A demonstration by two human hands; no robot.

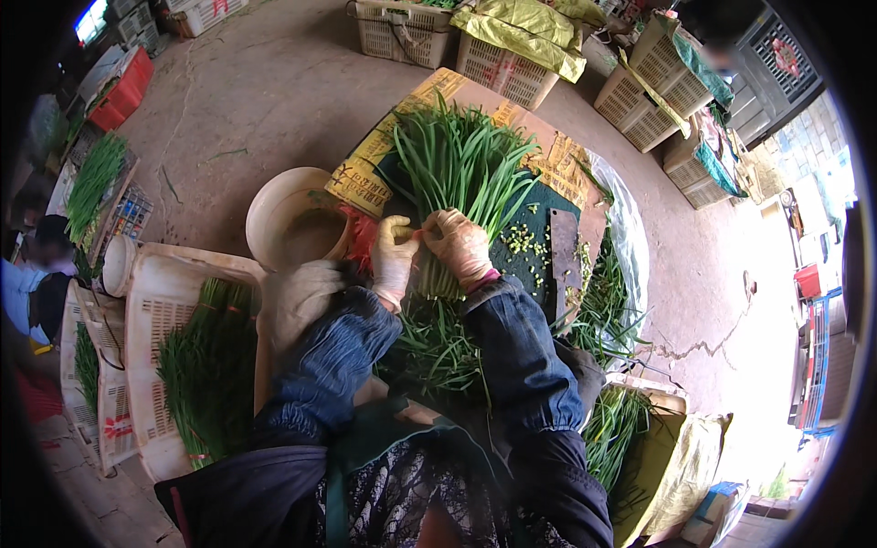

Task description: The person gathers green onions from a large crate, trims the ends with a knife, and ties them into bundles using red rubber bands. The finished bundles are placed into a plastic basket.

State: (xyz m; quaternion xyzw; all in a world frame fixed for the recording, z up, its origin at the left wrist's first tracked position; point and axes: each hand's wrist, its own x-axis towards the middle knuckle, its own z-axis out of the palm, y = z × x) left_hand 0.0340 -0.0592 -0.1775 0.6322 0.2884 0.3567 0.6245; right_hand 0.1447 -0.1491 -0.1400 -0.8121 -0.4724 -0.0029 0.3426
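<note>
Brown floor surrounds a cardboard-topped worktop. On its dark mat lies the bundle of long greens, leaves pointing away from the person. At its stems, the gloved left hand and right hand meet; the fingers of both are pinched together on a small red tie. More red ties lie left of the left hand. Cut bits and a blade lie right of the bundle. Further left stand a basin and a crate of greens.

gloved hands: 2; handled green bunch: 1; cleaver: 1
</note>
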